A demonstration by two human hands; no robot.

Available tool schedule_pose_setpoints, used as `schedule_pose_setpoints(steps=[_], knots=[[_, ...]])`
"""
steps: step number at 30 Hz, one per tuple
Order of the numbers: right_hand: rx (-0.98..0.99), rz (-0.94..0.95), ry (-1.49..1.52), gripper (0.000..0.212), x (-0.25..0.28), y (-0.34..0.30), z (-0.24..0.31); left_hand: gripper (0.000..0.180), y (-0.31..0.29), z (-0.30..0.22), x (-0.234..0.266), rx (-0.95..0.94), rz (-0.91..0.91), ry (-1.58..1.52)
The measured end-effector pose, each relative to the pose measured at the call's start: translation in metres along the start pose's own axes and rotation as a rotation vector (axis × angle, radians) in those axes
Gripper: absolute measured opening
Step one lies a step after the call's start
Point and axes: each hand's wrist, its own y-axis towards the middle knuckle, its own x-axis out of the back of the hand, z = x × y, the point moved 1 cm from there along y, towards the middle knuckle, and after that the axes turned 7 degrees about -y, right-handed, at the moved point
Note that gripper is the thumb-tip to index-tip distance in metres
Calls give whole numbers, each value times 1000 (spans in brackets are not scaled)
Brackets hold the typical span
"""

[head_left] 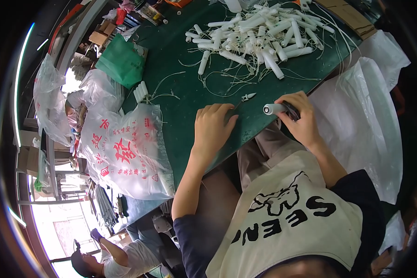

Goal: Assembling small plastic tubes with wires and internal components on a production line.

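Note:
Near the table's front edge, my right hand [301, 115] is closed around a short white cylinder [274, 109] with a round end facing left. A dark object [292, 111] shows between the same fingers; its kind is unclear. My left hand [214, 124] lies palm down on the green table, thumb apart from the fingers. Just beyond its fingertips is a small pointed white-and-dark piece [248, 97], too small to name. A large heap of white cylinders with thin wires [264, 37] covers the far part of the table.
Several white cylinders [141, 91] lie in a small bunch at the left edge, beside a green bag [120, 60]. A plastic bag with red print [125, 148] hangs at the left. White plastic sheeting [361, 120] is on the right. Another person [125, 259] sits at the lower left.

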Motion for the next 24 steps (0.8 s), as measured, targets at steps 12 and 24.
schedule_pose_setpoints(steps=[12,24], knots=[[-301,184,274,26,-9,-20,-15,12,4,-10,-4,219,22,-408],[-294,266,423,26,46,-5,19,29,6,-31,1,439,234,-871]])
